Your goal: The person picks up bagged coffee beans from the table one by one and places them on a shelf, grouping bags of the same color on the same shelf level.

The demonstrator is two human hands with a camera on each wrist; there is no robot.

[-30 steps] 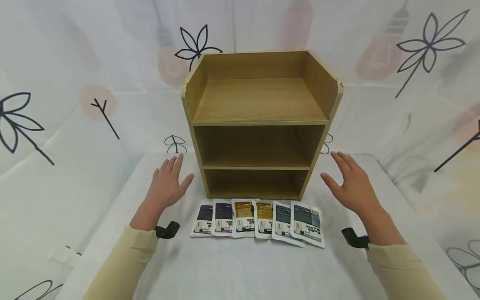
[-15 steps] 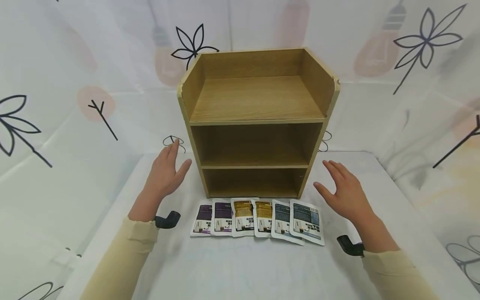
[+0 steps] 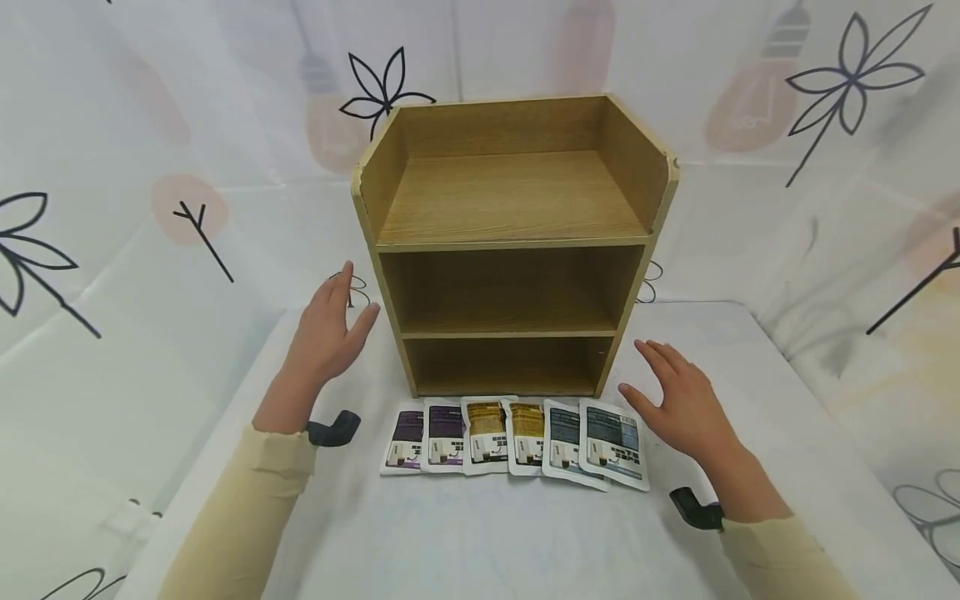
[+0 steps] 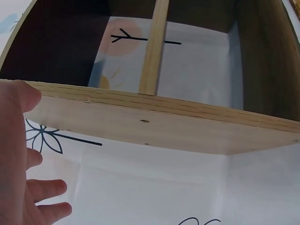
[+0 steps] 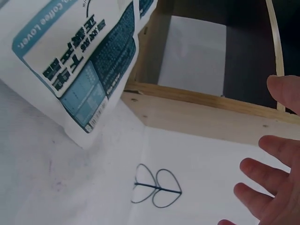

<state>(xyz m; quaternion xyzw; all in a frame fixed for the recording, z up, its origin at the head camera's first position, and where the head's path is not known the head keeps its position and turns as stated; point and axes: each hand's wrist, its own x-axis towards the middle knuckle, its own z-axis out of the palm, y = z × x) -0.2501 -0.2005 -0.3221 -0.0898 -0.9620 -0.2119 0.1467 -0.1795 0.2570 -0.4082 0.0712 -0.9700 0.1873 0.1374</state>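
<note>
A small wooden shelf unit point(image 3: 513, 244) stands on the white table, with two open compartments below a railed top. In front of its base lies an overlapping row of flat pouches: two purple-labelled pouches point(image 3: 447, 433) at left, two gold-labelled pouches point(image 3: 488, 419) in the middle, two blue-labelled pouches point(image 3: 613, 437) at right. My left hand point(image 3: 322, 337) is held out left of the shelf, fingers extended, holding nothing. To the right, my right hand point(image 3: 681, 408) hovers beside the blue-labelled pouches with relaxed fingers and nothing in it. The right wrist view shows a blue-labelled pouch point(image 5: 89, 70) close up.
White cloth point(image 3: 105, 217) printed with flowers and light bulbs hangs behind and at both sides. The white tabletop point(image 3: 480, 542) extends in front of the pouches. Each wrist wears a black band mount point(image 3: 335, 429).
My left hand has moved forward, away from me, along the shelf's left side. My right hand has drawn back and slightly inward. The pouches and shelf stay put.
</note>
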